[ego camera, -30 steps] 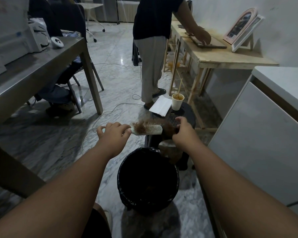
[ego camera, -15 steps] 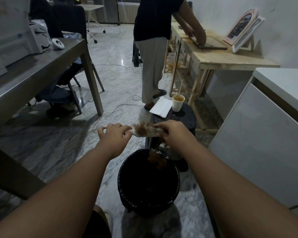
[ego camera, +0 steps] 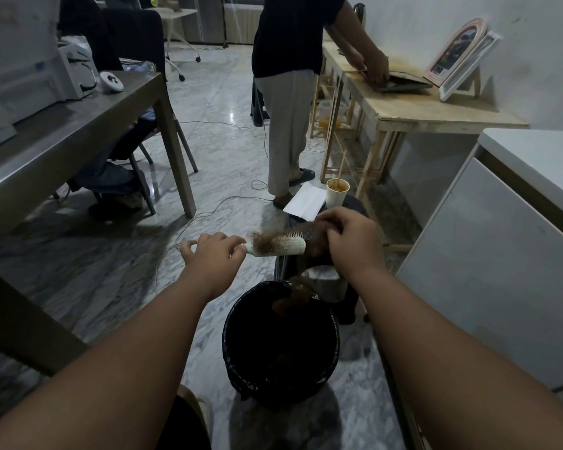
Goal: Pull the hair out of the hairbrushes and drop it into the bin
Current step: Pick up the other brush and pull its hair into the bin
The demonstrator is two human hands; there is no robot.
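Observation:
My left hand (ego camera: 213, 259) grips the handle of a pale hairbrush (ego camera: 285, 246), held level above the far rim of the black-lined bin (ego camera: 238, 358). A mat of brown hair (ego camera: 264, 243) still clings to the bristles near the handle. My right hand (ego camera: 348, 240) pinches a tuft of brown hair (ego camera: 311, 241) at the brush's tip. A clump of brown hair (ego camera: 293, 295) hangs or lies at the bin's far edge.
Behind the bin a dark stool (ego camera: 355, 206) carries a paper cup (ego camera: 337, 193) and white paper (ego camera: 304, 201). A person (ego camera: 290, 92) stands at a wooden table (ego camera: 420, 112). A metal table (ego camera: 62, 141) is on the left, a white cabinet (ego camera: 488, 271) on the right. Cables (ego camera: 208, 212) cross the floor.
My right hand dropped a clump into the bin, went back over the bristles, and now pulls a new tuft off the tip. The left hand has held the brush steady.

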